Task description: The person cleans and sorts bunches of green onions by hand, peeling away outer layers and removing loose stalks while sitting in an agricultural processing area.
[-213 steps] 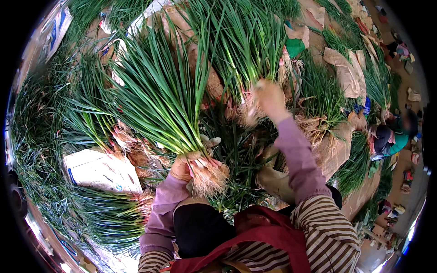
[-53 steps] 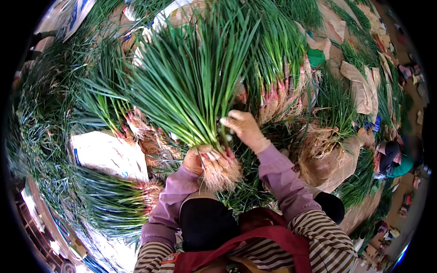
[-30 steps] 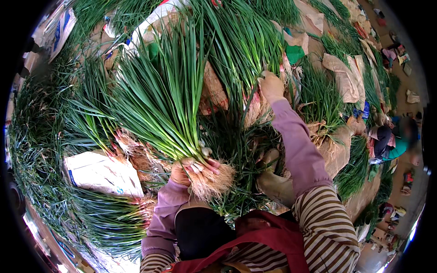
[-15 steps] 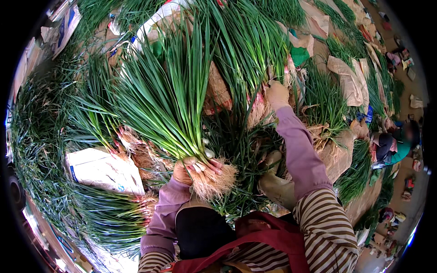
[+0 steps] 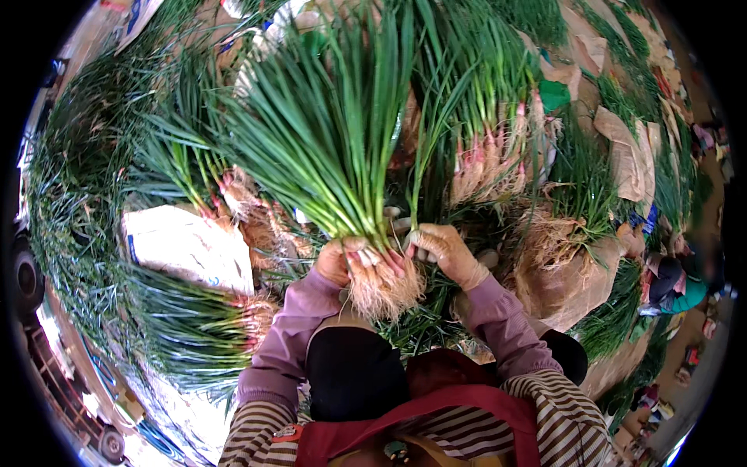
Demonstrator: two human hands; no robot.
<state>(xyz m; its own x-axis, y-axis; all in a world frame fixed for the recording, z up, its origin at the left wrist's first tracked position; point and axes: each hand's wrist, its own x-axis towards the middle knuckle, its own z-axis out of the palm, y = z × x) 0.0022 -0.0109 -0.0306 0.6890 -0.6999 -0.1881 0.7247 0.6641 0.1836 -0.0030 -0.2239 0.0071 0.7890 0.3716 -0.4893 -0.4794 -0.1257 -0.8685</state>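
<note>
Gathered in my left hand [image 5: 334, 261] is a thick bunch of green garlic [image 5: 331, 156]. Its leaves fan upward, and its pale roots [image 5: 387, 292] hang toward my lap. Close beside it, my right hand [image 5: 447, 251] is closed in a pinch on a single green garlic stalk [image 5: 415, 191], held against the right side of the bunch near the bulbs. Further right lies a pile of green garlic [image 5: 490, 152] with pinkish bulbs and long roots. My fingers partly cover the stems where they grip.
A white sack [image 5: 191, 249] lies at left, with another garlic bundle [image 5: 194, 327] below it. Brown sacking [image 5: 572, 288] and rooted plants [image 5: 556, 237] are at right. Another person [image 5: 677, 284] sits at the far right. Loose leaves [image 5: 85, 210] cover the left side.
My right hand has come back from the pile at upper right to beside the bunch, bringing a stalk. The left hand still grips the bunch. The whole view has shifted slightly.
</note>
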